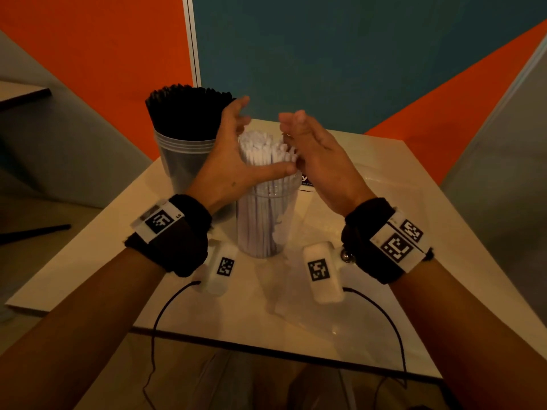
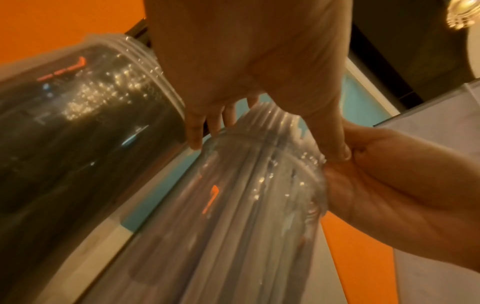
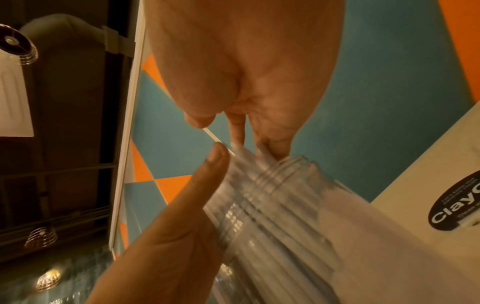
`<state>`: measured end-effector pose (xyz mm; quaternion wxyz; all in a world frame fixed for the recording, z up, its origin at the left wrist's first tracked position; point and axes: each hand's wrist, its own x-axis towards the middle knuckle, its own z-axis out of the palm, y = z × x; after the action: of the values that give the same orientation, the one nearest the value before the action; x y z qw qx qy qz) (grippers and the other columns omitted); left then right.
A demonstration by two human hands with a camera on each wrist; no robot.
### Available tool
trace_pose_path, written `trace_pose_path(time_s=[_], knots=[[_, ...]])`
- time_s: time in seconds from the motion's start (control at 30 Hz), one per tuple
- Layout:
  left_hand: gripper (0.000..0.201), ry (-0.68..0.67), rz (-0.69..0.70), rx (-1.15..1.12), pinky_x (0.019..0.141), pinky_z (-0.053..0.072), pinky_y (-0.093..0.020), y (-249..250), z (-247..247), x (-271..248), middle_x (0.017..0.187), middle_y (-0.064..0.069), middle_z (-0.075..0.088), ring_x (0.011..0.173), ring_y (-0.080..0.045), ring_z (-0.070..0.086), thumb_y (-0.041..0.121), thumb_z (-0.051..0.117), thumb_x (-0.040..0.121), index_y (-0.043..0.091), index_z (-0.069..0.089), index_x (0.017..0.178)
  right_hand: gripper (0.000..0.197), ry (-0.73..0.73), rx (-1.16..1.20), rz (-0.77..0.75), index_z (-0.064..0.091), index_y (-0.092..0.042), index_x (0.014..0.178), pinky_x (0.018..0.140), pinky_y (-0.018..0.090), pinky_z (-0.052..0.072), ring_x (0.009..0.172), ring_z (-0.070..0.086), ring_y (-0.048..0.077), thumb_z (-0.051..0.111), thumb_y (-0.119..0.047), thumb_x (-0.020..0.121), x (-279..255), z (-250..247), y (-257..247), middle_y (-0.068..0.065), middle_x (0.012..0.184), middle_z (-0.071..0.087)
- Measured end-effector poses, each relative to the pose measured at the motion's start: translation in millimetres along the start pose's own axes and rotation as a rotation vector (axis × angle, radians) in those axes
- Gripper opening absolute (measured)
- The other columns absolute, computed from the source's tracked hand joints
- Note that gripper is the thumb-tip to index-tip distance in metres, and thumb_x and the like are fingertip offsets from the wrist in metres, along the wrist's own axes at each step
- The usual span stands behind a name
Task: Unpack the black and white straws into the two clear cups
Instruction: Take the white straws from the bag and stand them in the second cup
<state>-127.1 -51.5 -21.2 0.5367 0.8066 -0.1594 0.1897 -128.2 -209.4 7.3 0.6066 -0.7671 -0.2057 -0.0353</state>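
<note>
Two clear cups stand on the cream table. The far-left cup (image 1: 183, 164) is packed with upright black straws (image 1: 189, 113). The nearer cup (image 1: 266, 226) holds a bundle of white straws (image 1: 266, 149) that sticks out above its rim. My left hand (image 1: 233, 155) cups this bundle from the left, fingers spread behind it and thumb lying across its front. My right hand (image 1: 313, 155) stands flat against the bundle's right side, fingers straight. The left wrist view shows the white-straw cup (image 2: 246, 205) between my left hand (image 2: 246, 51) and right hand (image 2: 389, 185).
Crumpled clear wrapping (image 1: 275, 303) lies on the table (image 1: 384, 291) in front of the near cup. A black oval sticker (image 3: 454, 205) sits on the table right of that cup. Orange and teal panels rise right behind. A thin dark rod (image 1: 35, 232) lies off the table's left.
</note>
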Motion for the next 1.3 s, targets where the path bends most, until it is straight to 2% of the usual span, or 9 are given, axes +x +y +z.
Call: trace_pose_path(time_s=[0.17, 0.23, 0.37, 0.5, 0.63, 0.73, 0.9, 1.03, 1.3], knots=[[0.085, 0.128, 0.248, 0.249, 0.115, 0.018, -0.018, 23, -5, -32, 0.148, -0.005, 0.026, 0.142, -0.015, 0.019, 0.05, 0.073, 0.075, 0.022, 0.027, 0.141, 0.042, 0.027, 0.027, -0.002, 0.048, -0.024, 0.135, 0.106, 0.028, 0.04, 0.129, 0.047, 0.005, 0.031, -0.042, 0.101, -18, -19, 6, -0.009, 0.139, 0.05], [0.066, 0.14, 0.375, 0.318, 0.115, 0.022, -0.029, 37, -3, -48, 0.141, -0.007, 0.033, 0.138, -0.022, 0.025, 0.045, 0.07, 0.08, 0.021, 0.038, 0.132, 0.04, 0.039, 0.095, -0.008, 0.049, -0.022, 0.134, 0.108, 0.027, 0.04, 0.129, 0.048, 0.006, 0.033, -0.04, 0.102, -28, -27, 8, -0.006, 0.14, 0.051], [0.035, 0.044, 0.547, 0.431, 0.099, 0.03, -0.024, 49, 10, -73, 0.116, -0.005, 0.051, 0.115, -0.019, 0.043, 0.039, 0.067, 0.084, 0.013, 0.062, 0.107, 0.034, 0.058, 0.13, -0.047, 0.054, -0.017, 0.126, 0.103, 0.03, 0.047, 0.12, 0.058, 0.01, 0.034, -0.032, 0.103, -45, -41, 3, 0.0, 0.129, 0.06], [0.03, -0.295, 0.514, 0.39, 0.084, 0.044, -0.038, 38, 23, -88, 0.1, 0.003, 0.057, 0.097, -0.017, 0.051, 0.043, 0.069, 0.082, 0.017, 0.064, 0.096, 0.029, 0.1, 0.138, -0.055, 0.059, -0.012, 0.117, 0.095, 0.033, 0.052, 0.108, 0.065, 0.017, 0.037, -0.026, 0.103, -60, -51, -5, 0.007, 0.117, 0.066], [0.065, -0.801, 0.386, 0.691, 0.093, 0.039, -0.033, 17, 43, -97, 0.121, 0.014, 0.043, 0.109, -0.007, 0.038, 0.071, 0.061, 0.072, 0.033, 0.047, 0.123, 0.022, -0.006, 0.107, -0.002, 0.063, -0.008, 0.107, 0.082, 0.035, 0.058, 0.091, 0.07, 0.027, 0.044, -0.016, 0.099, -85, -58, -12, 0.013, 0.101, 0.069], [0.063, -0.924, 0.335, 0.801, 0.096, 0.038, -0.032, 12, 52, -96, 0.132, 0.01, 0.041, 0.114, -0.009, 0.038, 0.059, 0.063, 0.079, 0.033, 0.04, 0.131, 0.021, -0.181, 0.018, 0.053, 0.064, -0.004, 0.105, 0.077, 0.034, 0.059, 0.085, 0.069, 0.029, 0.045, -0.008, 0.097, -109, -59, -12, 0.014, 0.096, 0.07], [0.02, -0.838, 0.211, 0.639, 0.081, 0.045, -0.028, 21, 52, -85, 0.105, 0.006, 0.057, 0.092, -0.012, 0.055, 0.031, 0.055, 0.091, 0.022, 0.057, 0.109, 0.024, -0.496, -0.193, 0.211, 0.068, -0.011, 0.108, 0.084, 0.026, 0.056, 0.092, 0.069, 0.014, 0.048, -0.002, 0.096, -135, -57, -12, 0.002, 0.1, 0.072], [0.016, -0.745, 0.23, 0.571, 0.075, 0.049, -0.03, 25, 52, -72, 0.089, 0.01, 0.053, 0.078, -0.005, 0.052, 0.027, 0.053, 0.094, 0.021, 0.063, 0.104, 0.038, -0.565, -0.801, 0.225, 0.061, -0.03, 0.123, 0.086, 0.005, 0.039, 0.11, 0.056, 0.001, 0.045, -0.008, 0.097, -137, -52, -5, -0.01, 0.127, 0.06], [0.02, -0.575, 0.241, 0.467, 0.074, 0.051, -0.036, 27, 58, -71, 0.089, 0.0, 0.059, 0.077, -0.011, 0.056, 0.026, 0.052, 0.095, 0.015, 0.067, 0.1, 0.038, -0.426, -1.062, 0.281, 0.055, -0.023, 0.128, 0.093, 0.029, 0.045, 0.11, 0.056, 0.018, 0.059, -0.032, 0.092, -113, -25, 56, 0.003, 0.127, 0.058]])
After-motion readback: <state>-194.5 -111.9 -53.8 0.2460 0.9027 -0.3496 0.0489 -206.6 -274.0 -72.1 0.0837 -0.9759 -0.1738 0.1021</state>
